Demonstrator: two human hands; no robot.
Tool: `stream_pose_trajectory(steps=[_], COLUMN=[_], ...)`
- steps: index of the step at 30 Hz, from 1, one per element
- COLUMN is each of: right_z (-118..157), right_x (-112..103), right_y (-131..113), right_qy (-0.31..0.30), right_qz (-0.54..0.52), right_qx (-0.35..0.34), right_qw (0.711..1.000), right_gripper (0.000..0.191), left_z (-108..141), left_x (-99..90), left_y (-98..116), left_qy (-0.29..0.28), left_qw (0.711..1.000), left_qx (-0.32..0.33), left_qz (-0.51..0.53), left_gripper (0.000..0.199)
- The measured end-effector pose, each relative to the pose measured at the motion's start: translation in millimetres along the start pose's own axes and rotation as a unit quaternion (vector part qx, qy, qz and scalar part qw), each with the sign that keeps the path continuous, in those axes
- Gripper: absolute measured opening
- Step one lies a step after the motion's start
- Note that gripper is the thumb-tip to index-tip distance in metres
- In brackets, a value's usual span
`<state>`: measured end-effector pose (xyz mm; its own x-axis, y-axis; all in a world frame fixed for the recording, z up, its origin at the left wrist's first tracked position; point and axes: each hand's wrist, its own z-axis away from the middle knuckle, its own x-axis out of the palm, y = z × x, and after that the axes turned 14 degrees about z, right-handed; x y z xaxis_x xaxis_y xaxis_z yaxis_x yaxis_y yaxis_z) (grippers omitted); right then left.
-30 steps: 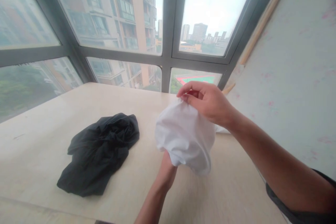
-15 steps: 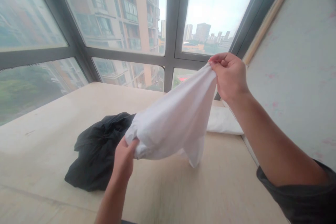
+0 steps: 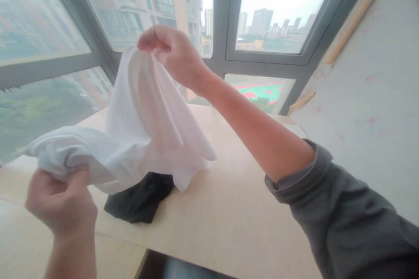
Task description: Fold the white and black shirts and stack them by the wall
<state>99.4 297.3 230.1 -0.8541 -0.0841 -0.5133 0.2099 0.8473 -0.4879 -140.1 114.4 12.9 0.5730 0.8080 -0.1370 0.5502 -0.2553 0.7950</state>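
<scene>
Gray window frames (image 3: 221, 13) cross the far side of the head camera's view, with tall apartment buildings, a hazy skyline and a green-and-red sports court (image 3: 262, 91) showing through the glass. Pale wallpaper with faint pink flowers covers the wall (image 3: 376, 113) on the right, where a wooden strip (image 3: 358, 17) runs slantwise beside the window. Below the glass spreads a light wood-toned surface (image 3: 235, 209), its near edge dropping to a dark gap at the bottom of the view. Above this surface, left of center, a white cloth (image 3: 166, 130) hangs stretched between the two hands. The right hand (image 3: 175, 52), raised in front of the window, has thumb and fingers closed on the cloth's upper part, so that it falls in long, loose folds. The left hand (image 3: 63, 202), lower and nearer, pinches a bunched end, its thumb pressed against the gathered fabric. Whether the lowest corner touches the surface cannot be told. Beneath the cloth lies a crumpled black cloth (image 3: 140, 200), partly hidden by the white folds. A dark gray sleeve (image 3: 340, 213) is pushed up around the right elbow.
</scene>
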Motion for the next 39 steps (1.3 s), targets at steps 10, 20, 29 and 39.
stream_pose_trajectory(steps=[10,20,29,39], right_z=[231.8,406.9,409.4,408.5], right_x=[-54.3,-186.5,-174.3,-169.5], right_y=[195.7,270.8,288.7,250.7], right_qy=[-0.18,-0.191,-0.25,-0.236], right_qz=[0.298,0.466,0.503,0.548], right_qx=[0.309,0.438,0.415,0.401], right_qw=[0.885,0.744,0.716,0.695], right_gripper=[0.037,0.052,0.048,0.035], left_z=[82.4,173.2,237.4,234.1], left_x=[37.9,89.2,162.5,160.7], left_y=[-19.4,-3.0,25.2,20.0], left_qy=[-0.208,-0.342,-0.525,-0.529], left_qw=[0.916,0.937,0.851,0.848], left_qx=[0.135,0.074,0.02,-0.026], left_qz=[-0.314,-0.014,0.001,0.032], left_gripper=[0.043,0.019,0.02,0.02])
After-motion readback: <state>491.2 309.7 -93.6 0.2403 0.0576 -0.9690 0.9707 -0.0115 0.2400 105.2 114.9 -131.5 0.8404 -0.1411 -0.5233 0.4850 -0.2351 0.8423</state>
